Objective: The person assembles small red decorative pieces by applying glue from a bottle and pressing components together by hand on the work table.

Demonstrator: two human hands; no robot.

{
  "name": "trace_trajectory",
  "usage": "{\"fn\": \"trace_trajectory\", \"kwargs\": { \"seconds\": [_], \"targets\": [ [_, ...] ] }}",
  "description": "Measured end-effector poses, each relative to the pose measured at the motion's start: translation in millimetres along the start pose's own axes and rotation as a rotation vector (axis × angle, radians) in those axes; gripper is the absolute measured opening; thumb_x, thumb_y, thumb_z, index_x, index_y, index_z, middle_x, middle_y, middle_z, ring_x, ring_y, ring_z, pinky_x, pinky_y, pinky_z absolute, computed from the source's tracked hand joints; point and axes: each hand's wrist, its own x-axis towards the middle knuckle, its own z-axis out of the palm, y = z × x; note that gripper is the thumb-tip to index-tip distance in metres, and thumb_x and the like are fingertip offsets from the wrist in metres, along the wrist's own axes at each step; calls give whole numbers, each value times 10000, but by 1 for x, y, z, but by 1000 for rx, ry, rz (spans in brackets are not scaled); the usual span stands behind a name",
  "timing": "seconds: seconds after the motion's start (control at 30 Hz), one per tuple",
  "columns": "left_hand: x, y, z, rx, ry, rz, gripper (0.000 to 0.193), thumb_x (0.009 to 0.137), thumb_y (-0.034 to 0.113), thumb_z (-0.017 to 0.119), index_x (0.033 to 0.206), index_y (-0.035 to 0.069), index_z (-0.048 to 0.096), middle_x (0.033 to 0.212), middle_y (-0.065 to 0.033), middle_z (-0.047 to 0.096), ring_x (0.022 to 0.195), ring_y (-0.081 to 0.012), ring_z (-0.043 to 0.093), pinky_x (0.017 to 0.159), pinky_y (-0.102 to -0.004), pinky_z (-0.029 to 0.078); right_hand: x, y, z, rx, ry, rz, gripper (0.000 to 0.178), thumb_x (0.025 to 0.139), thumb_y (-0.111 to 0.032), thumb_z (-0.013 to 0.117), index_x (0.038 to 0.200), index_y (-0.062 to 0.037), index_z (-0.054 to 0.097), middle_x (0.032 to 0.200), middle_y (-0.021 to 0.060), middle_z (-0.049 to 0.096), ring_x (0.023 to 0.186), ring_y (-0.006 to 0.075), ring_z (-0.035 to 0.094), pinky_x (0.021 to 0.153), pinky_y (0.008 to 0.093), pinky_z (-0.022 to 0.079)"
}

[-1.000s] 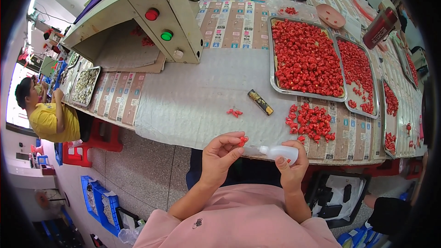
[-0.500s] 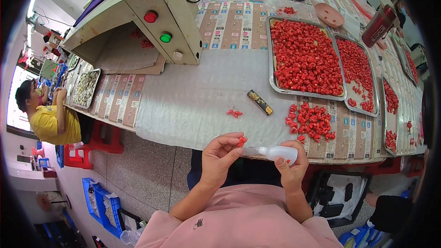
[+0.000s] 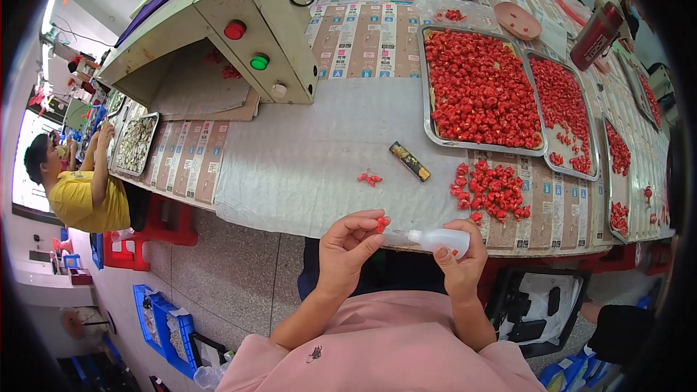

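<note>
Between the thumb and fingers of my left hand (image 3: 348,247) is a small red piece (image 3: 382,224), partly covered by the fingertips. My right hand (image 3: 466,258) grips a small white squeeze bottle (image 3: 441,240), lying sideways with its thin nozzle toward that piece. Whether the tip touches it I cannot tell. Both hands are just off the table's near edge. Beyond them, a few joined red pieces (image 3: 369,179) rest on the white sheet (image 3: 305,152). A dark, gold-patterned cylinder (image 3: 410,161) lies nearby. To the right is a loose pile of red pieces (image 3: 491,192).
A metal tray (image 3: 428,120) heaped with red pieces stands far right, beside a second tray (image 3: 594,152). At left is a metal machine box (image 3: 218,36) with buttons. A person in yellow (image 3: 87,192) sits further left. A dark red flask (image 3: 597,38) stands at the back right.
My hands, the bottle and the red piece keep nearly the same position. The person in yellow has raised their hands a little. The view has shifted slightly.
</note>
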Motion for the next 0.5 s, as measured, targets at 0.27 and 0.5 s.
{"fn": "trace_trajectory", "kwargs": {
  "seconds": [0.27, 0.5],
  "targets": [
    [-1, 1, -1, -22, -2, -30, 231, 786, -115, 613, 975, 11, 573, 1146, -145, 575, 1024, -217, 601, 950, -350, 471, 1, 0, 1, 11, -5, 1, 496, 760, -375, 750, 1022, -16, 530, 899, 8, 496, 767, 78, 488, 669, 208, 391],
    [-1, 7, -5, -213, -30, -176, 206, 843, -50, 580, 1034, 25, 563, 1123, -134, 596, 1015, -207, 606, 928, -337, 485, 1, 1, 1, 156, 17, 116, 415, 785, -228, 746, 1049, -10, 512, 926, 14, 517, 812, 73, 513, 693, 207, 430]
  ]
}}
